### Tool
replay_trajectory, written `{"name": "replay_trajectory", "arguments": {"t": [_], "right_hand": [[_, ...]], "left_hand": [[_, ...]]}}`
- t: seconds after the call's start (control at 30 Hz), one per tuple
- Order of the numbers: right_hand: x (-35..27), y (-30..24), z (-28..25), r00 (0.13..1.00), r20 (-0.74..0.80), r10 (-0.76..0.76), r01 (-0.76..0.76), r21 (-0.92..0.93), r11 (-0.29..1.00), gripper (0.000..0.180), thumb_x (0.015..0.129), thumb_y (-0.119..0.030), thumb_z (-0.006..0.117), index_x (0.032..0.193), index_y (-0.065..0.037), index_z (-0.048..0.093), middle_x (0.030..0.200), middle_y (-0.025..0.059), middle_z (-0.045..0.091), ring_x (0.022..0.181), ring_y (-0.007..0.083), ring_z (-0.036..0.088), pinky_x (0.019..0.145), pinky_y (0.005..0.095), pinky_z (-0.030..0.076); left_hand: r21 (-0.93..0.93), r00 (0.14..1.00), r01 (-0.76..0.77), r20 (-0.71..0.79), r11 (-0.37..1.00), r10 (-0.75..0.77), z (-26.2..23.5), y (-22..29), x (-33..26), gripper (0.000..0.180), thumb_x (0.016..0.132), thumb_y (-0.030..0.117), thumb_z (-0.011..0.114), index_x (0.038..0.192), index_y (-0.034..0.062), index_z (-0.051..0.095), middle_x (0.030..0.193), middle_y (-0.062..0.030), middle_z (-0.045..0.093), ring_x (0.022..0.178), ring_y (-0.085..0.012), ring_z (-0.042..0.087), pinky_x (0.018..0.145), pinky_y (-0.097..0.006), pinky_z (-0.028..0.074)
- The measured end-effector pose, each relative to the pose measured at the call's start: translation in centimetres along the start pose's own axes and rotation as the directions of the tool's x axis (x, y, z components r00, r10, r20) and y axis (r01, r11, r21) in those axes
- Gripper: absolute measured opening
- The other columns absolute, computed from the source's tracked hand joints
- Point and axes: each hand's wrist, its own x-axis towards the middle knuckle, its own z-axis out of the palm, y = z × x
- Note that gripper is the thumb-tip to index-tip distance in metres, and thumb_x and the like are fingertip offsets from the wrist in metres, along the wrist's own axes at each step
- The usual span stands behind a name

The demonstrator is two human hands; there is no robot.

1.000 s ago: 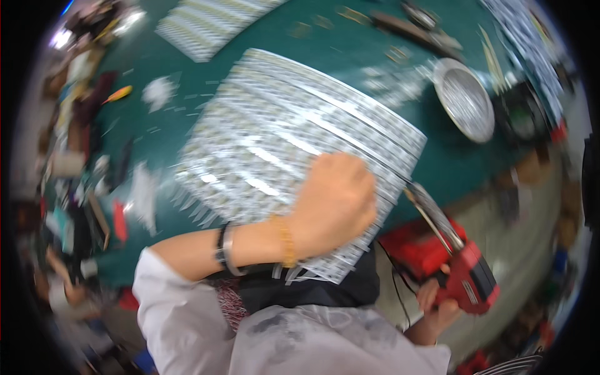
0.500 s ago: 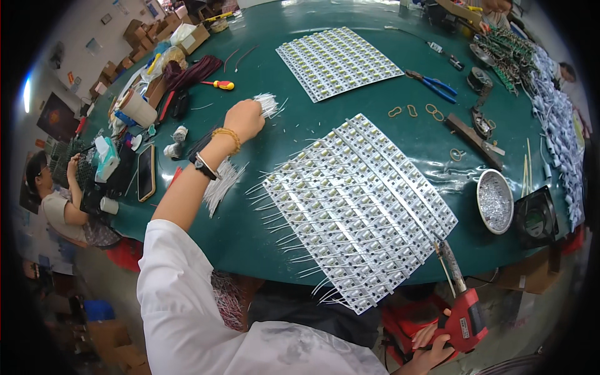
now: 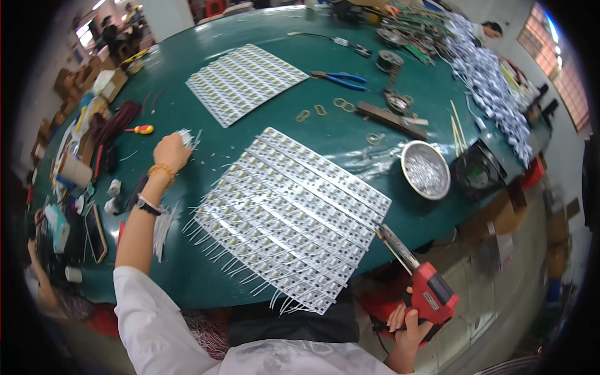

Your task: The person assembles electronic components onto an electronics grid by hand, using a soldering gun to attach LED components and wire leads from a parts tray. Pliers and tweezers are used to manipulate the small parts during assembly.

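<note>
My left hand [image 3: 172, 154] reaches across the table, its fingers curled down at a pile of short white wires [image 3: 186, 137]; the fingertips are hidden. More loose white wires [image 3: 164, 234] lie beside my left forearm. My right hand [image 3: 407, 324] grips a red soldering gun [image 3: 432, 294] at the lower right. Its long metal barrel points up at the right edge of the near LED circuit panel [image 3: 287, 212]. This panel, in joined strips, lies in front of me. White wires stick out from its rows on the left and near sides.
A second LED panel [image 3: 244, 81] lies farther back. Blue-handled pliers [image 3: 340, 79], rubber bands [image 3: 320, 110], a dark bar [image 3: 390, 120], a bowl of shiny bits [image 3: 425, 170] and a small black fan [image 3: 479, 169] are to the right. A yellow-red screwdriver [image 3: 142, 130] and phone [image 3: 95, 233] lie left.
The view has turned, so the table and panels appear farther left. My left hand stays by the wire pile. The soldering gun remains in my right hand, its barrel at the panel's right edge.
</note>
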Motion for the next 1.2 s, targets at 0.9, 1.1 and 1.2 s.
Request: {"name": "replay_trajectory", "arguments": {"t": [0.9,1.1,1.2], "right_hand": [[-0.5,-0.1,-0.6,0.999,-0.028,0.032,-0.033,-0.049,0.998,0.066,0.085,-0.040,0.057,0.121,0.012,0.036,0.048,0.0012,0.040,0.039,0.0106,0.040,0.042,0.0249,0.037],[-0.8,-0.3,-0.9,0.999,-0.034,-0.003,-0.001,-0.119,0.993,0.074,0.081,-0.052,0.055,0.115,0.012,0.041,0.046,0.0002,0.041,0.036,0.0100,0.039,0.038,0.0230,0.036],[-1.0,-0.4,-1.3,1.000,-0.023,0.015,-0.018,-0.141,0.990,0.074,0.081,-0.053,0.055,0.114,0.012,0.042,0.046,0.0002,0.041,0.036,0.0100,0.039,0.038,0.0230,0.036]], "left_hand": [[-0.866,0.807,-0.292,0.005,0.406,0.590,-5.9,14.2,-13.4,0.004,0.085,0.004,0.053,0.086,0.0005,0.053,0.065,-0.0021,0.057,0.056,-0.0064,0.051,0.051,-0.021,0.039],[-0.814,0.631,-0.468,-0.035,0.345,0.775,-7.5,19.3,-19.2,0.004,0.081,0.004,0.059,0.083,0.0013,0.058,0.066,-0.0080,0.060,0.056,-0.0141,0.058,0.051,-0.026,0.044],[-0.725,0.580,-0.596,-0.091,0.346,0.809,-7.0,20.5,-19.6,0.010,0.077,0.008,0.066,0.080,0.0022,0.059,0.061,-0.0092,0.059,0.053,-0.0218,0.059,0.047,-0.030,0.044]]}}
